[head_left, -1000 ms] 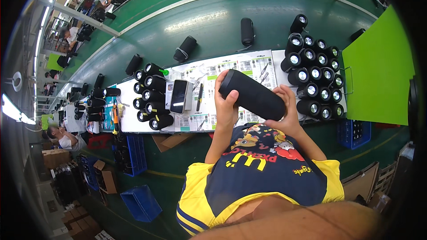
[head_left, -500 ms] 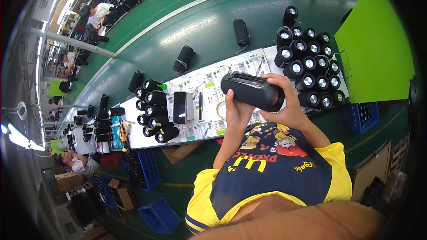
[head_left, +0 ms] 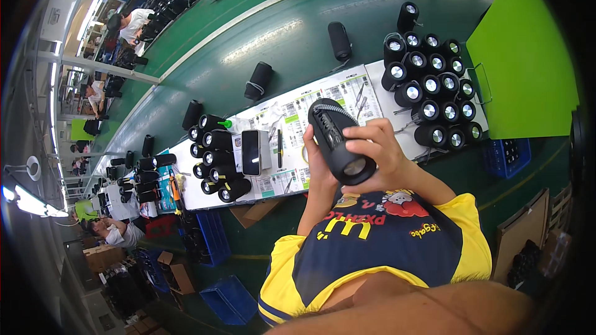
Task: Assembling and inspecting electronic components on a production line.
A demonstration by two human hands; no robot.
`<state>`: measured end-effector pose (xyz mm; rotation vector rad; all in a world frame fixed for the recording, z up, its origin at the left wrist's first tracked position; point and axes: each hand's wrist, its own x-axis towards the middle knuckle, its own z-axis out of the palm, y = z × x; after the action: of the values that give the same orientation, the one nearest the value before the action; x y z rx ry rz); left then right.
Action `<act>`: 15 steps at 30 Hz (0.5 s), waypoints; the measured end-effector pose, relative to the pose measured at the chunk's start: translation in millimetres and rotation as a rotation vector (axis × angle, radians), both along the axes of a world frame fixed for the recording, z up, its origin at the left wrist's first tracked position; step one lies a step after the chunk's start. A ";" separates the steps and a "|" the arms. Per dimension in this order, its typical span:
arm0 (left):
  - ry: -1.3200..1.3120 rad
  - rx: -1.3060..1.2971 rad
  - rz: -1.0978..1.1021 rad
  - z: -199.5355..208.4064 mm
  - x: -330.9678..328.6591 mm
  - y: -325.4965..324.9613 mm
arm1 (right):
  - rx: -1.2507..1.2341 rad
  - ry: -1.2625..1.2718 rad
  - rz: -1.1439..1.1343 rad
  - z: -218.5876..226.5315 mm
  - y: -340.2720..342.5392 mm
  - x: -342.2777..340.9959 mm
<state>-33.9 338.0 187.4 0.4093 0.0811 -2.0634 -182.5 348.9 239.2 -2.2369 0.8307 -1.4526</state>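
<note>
Both of my hands hold a black cylindrical speaker (head_left: pixel 332 136) above the white worktable. It is tilted, its control strip facing up and one round end turned toward me. My left hand (head_left: pixel 320 170) is wrapped round its left side, partly hidden behind it. My right hand (head_left: pixel 380 149) grips the right side near the lower end, fingers bent over the top by the strip. A grey cord loops at the far end. Left of the speaker lie a black pen (head_left: pixel 279 148) and a dark phone (head_left: pixel 251 152). A yellowish tape roll (head_left: pixel 304 154) is mostly hidden behind my left hand.
Several black speakers (head_left: pixel 431 84) stand packed at the right, and more (head_left: pixel 217 156) lie at the left. Printed sheets (head_left: pixel 292 180) cover the tabletop. Beyond runs a green conveyor (head_left: pixel 288 49) carrying spaced speakers. A bright green panel (head_left: pixel 521 56) borders the right; blue crates (head_left: pixel 228 299) are below.
The speaker has turned from lying sideways to pointing toward me, its end now facing my body. My right hand has shifted left and over its top; my left hand stays on it.
</note>
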 end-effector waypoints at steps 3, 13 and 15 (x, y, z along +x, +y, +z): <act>-0.112 -0.133 0.070 10.2 0.3 -1.2 | 0.126 -0.133 0.205 -9.5 -2.9 -13.7; -0.816 -0.821 0.158 0.4 18.1 -0.8 | 0.357 0.001 0.114 -10.8 -15.6 1.9; -0.876 -0.943 0.172 0.8 26.0 -8.9 | 0.312 0.000 0.141 -11.5 -23.4 2.5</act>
<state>-7.9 329.2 188.2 0.6192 -1.2684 -1.3828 -180.0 325.4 227.7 -2.0171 0.8179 -1.1696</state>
